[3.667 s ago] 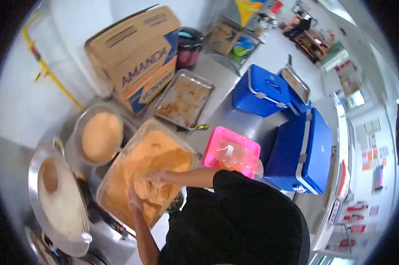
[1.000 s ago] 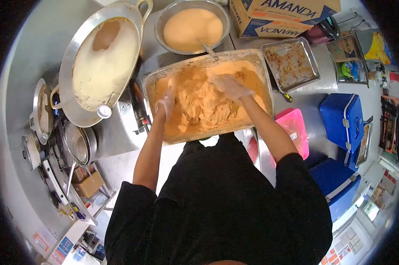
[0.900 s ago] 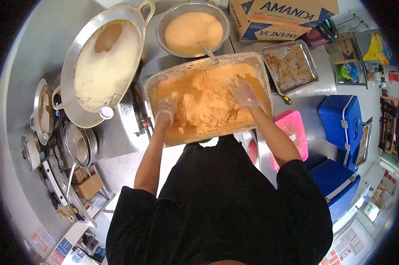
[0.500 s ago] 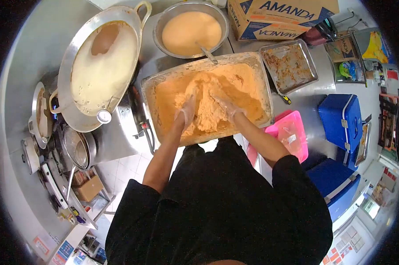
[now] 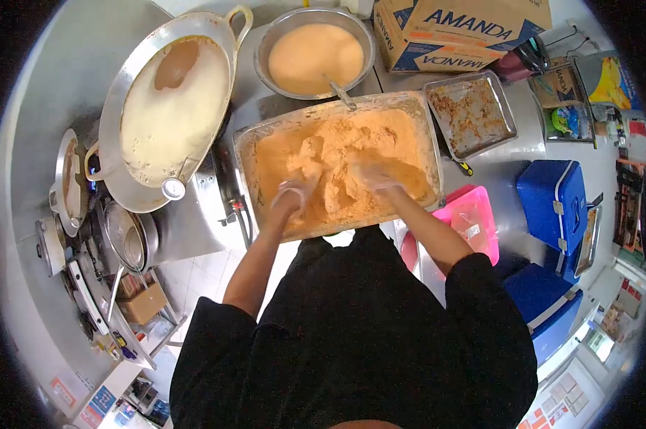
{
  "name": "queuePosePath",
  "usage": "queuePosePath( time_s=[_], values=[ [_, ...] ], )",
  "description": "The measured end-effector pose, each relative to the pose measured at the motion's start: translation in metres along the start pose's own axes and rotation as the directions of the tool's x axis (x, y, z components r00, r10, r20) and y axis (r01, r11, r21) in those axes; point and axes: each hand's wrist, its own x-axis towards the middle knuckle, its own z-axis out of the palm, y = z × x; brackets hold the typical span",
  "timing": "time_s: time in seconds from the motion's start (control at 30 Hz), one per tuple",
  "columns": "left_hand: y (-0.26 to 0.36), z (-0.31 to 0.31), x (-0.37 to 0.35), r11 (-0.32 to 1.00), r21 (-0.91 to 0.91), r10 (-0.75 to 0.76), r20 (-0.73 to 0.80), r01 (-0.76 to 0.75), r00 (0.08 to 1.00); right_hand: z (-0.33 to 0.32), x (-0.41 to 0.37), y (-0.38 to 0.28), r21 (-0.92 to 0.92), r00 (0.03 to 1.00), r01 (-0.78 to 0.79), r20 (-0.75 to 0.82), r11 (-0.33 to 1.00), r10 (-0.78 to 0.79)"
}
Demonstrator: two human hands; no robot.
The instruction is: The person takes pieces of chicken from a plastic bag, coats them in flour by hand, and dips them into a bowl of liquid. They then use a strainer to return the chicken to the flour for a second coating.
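A large rectangular metal tray (image 5: 437,154) holds a loose orange, flour-like mixture (image 5: 351,143) with clumps heaped in its middle. My left hand (image 5: 298,187), in a clear glove, is in the mixture left of the heap, its fingers partly covered by it. On the heap's right side, my right hand (image 5: 374,177), also gloved, touches the mixture; motion blurs its fingers. What either hand grips cannot be made out. Behind the tray stands a metal bowl (image 5: 371,50) of orange liquid, and a utensil handle (image 5: 339,93) reaches from it over the tray's back rim.
A wide pan (image 5: 112,93) of foamy oil with a thermometer (image 5: 173,189) stands at left. A stained metal tray (image 5: 473,113), cardboard boxes (image 5: 459,32), a yellow-black handle (image 5: 465,169), a pink container (image 5: 489,222) and blue coolers (image 5: 552,200) are at right.
My left hand has moved left and slightly down, away from the heap. My right hand has shifted slightly, and the heap between them has spread and broken up. The view has moved slightly.
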Motion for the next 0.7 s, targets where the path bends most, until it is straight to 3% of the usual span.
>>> queuePosePath(
  time_s=[0.07,0.1,0.13,0.17,0.2,0.23,0.27,0.3,0.33,0.37,0.4,0.47,0.53,0.57,0.6,0.63,0.67,0.7],
  values=[
    [-0.003,0.028,0.037,0.981,-0.066,0.183,0.006,-0.182,0.983,-0.051,-0.043,-0.079,0.187,0.988,-0.087,0.145,0.978,0.061],
    [0.011,0.022,0.034,0.981,-0.067,0.182,0.008,-0.181,0.983,-0.080,-0.067,-0.124,0.267,0.972,-0.148,0.216,0.952,0.090],
    [0.031,0.005,0.022,0.958,-0.252,0.153,0.055,-0.135,0.987,-0.076,-0.070,-0.126,0.267,0.972,-0.149,0.218,0.952,0.090],
    [0.043,-0.007,0.016,0.901,-0.426,0.135,0.104,-0.079,0.985,-0.072,-0.069,-0.127,0.562,0.980,-0.184,0.172,0.806,0.104],
    [0.032,0.000,0.026,0.901,-0.427,0.135,0.104,-0.078,0.985,-0.064,-0.065,-0.121,0.797,0.982,-0.185,0.133,0.574,0.132],
    [0.014,0.007,0.037,0.892,-0.386,0.230,-0.058,-0.234,0.971,-0.058,-0.055,-0.108,0.796,0.982,-0.185,0.133,0.576,0.132],
    [0.000,0.011,0.044,0.869,-0.321,0.322,-0.210,-0.376,0.923,-0.042,-0.036,-0.078,0.775,0.996,0.037,0.024,0.631,-0.087],
    [0.001,-0.004,0.029,0.871,-0.324,0.316,-0.205,-0.369,0.926,-0.033,-0.028,-0.058,0.732,0.949,0.259,-0.071,0.631,-0.307],
    [0.014,-0.033,0.005,0.843,-0.503,0.164,-0.102,-0.193,0.981,-0.056,-0.045,-0.067,0.733,0.949,0.256,-0.069,0.630,-0.307],
    [0.019,-0.052,-0.007,0.764,-0.645,0.028,0.029,-0.003,0.999,-0.104,-0.079,-0.096,0.471,0.950,0.285,-0.024,0.835,-0.311],
    [0.003,-0.054,-0.004,0.729,-0.685,0.031,0.036,0.002,0.999,-0.137,-0.102,-0.115,0.157,0.955,0.290,0.022,0.944,-0.297],
    [-0.046,-0.041,0.032,0.835,-0.549,0.023,-0.004,-0.021,1.000,-0.158,-0.096,-0.107,0.189,0.978,0.202,0.015,0.961,-0.209],
    [-0.087,-0.023,0.081,0.958,-0.286,-0.012,-0.054,-0.004,0.998,-0.176,-0.074,-0.109,0.216,0.993,0.113,0.016,0.970,-0.120],
    [-0.101,-0.013,0.108,0.978,-0.208,-0.018,-0.082,0.001,0.996,-0.184,-0.057,-0.118,0.326,0.994,-0.103,0.056,0.940,0.089],
    [-0.126,0.034,0.166,0.955,-0.243,0.066,-0.388,-0.172,0.919,-0.184,-0.045,-0.126,0.421,0.950,-0.313,0.119,0.851,0.290],
    [-0.120,0.031,0.181,0.955,-0.242,0.068,-0.385,-0.171,0.920,-0.168,-0.034,-0.131,0.423,0.948,-0.316,0.120,0.849,0.293],
    [-0.107,0.028,0.192,0.964,0.260,0.160,-0.719,0.049,0.677,-0.142,-0.019,-0.135,0.406,0.962,-0.244,-0.014,0.881,0.273],
    [-0.089,0.027,0.197,0.710,0.554,0.424,-0.829,0.434,0.365,-0.124,-0.009,-0.140,0.378,0.958,-0.176,-0.145,0.909,0.246]
  ],
)
